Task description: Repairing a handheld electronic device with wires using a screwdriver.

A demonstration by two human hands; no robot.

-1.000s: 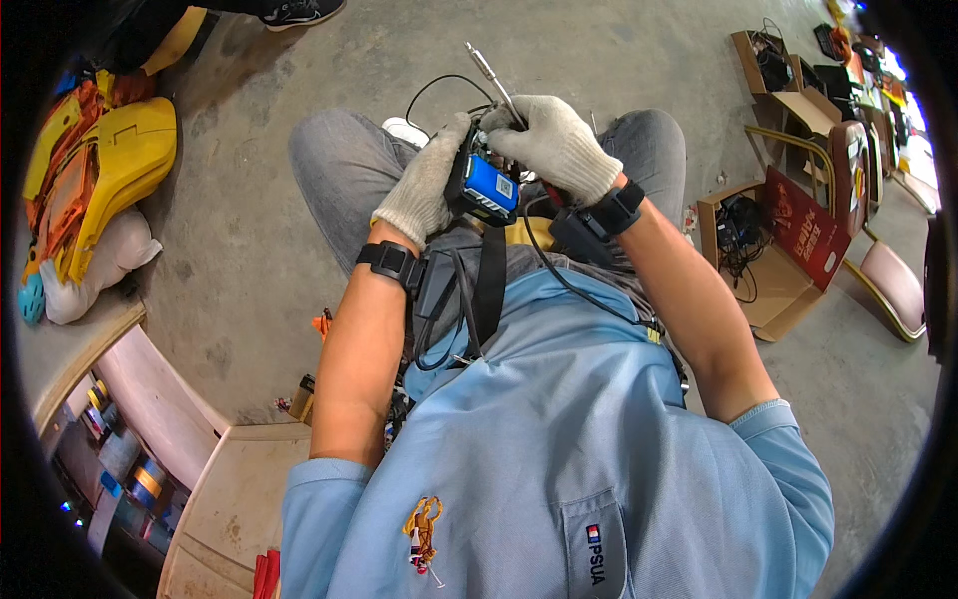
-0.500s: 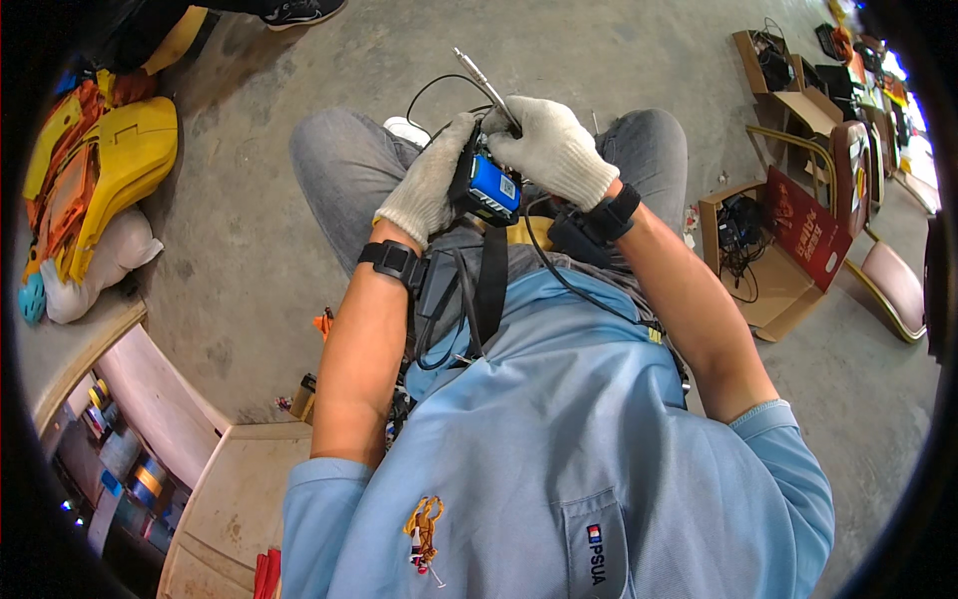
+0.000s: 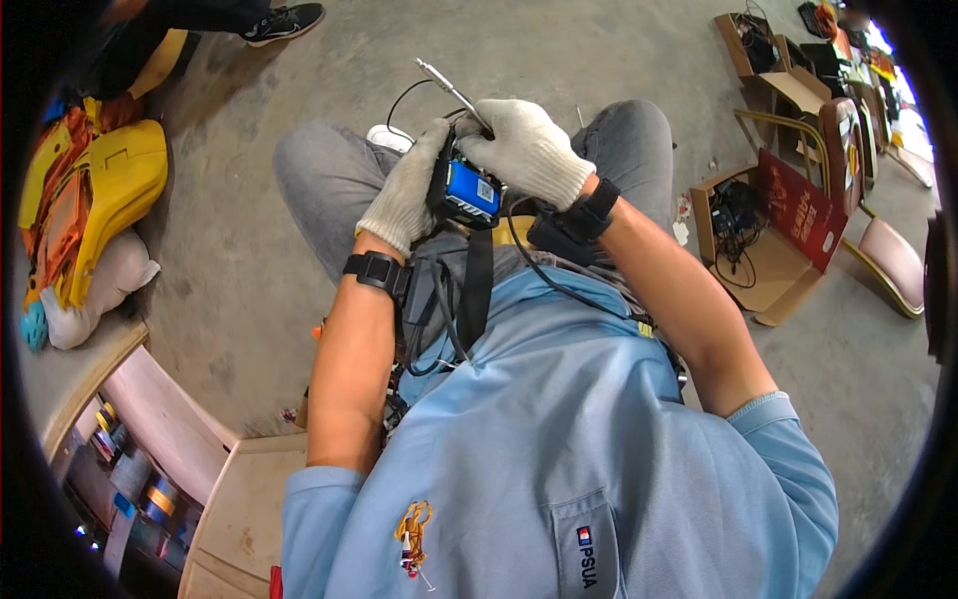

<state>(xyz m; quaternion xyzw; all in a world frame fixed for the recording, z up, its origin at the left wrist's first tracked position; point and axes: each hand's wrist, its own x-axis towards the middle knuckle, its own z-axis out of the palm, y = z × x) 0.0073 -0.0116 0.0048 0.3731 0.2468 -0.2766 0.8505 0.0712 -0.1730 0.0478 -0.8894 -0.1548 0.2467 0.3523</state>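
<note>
A small black box-shaped device with a bright blue label [image 3: 472,188] sits in my gloved left hand [image 3: 407,195], whose fingers wrap its left side. Above it, my right hand [image 3: 526,150], also in a white knit glove, is closed round a slim silver pen-shaped tool [image 3: 446,86]. The tool slants up and left, away from the device. Its lower end is hidden by the right fingers, which lie against the device's far edge. A thin black cable [image 3: 392,108] loops behind both hands.
My knees [image 3: 329,180] spread on both sides of the work. To the right stand a cardboard box with cables [image 3: 733,225] and a chair [image 3: 888,265]. Yellow and orange plastic parts [image 3: 115,190] lie at left. Another person's shoe [image 3: 284,24] shows at the upper left.
The view has shifted, so hands, device and tool appear a little farther left and up. Both hands keep their grips. More of the other person's shoe shows.
</note>
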